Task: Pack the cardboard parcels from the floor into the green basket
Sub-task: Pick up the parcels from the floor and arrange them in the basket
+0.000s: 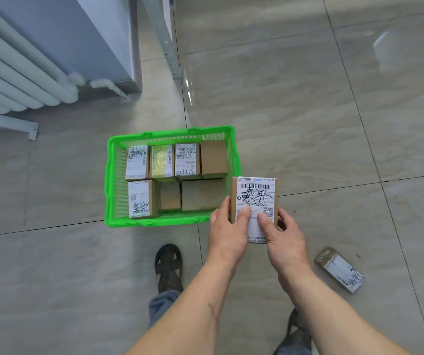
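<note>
A green basket (110, 180) stands on the tiled floor and holds several cardboard parcels (188, 161) in two rows, some with white shipping labels. I hold another labelled cardboard parcel (255, 193) just to the right of the basket's near right corner, above the floor. My left hand (227, 231) grips its left edge with the thumb on the label. My right hand (281, 237) grips its right edge, thumb also on the label. One more labelled parcel (340, 270) lies on the floor to my right.
A white radiator (13, 73) and a grey cabinet (90, 42) stand at the far left. A metal rack leg (167, 47) rises behind the basket. My sandalled feet (168, 267) stand near the basket's front.
</note>
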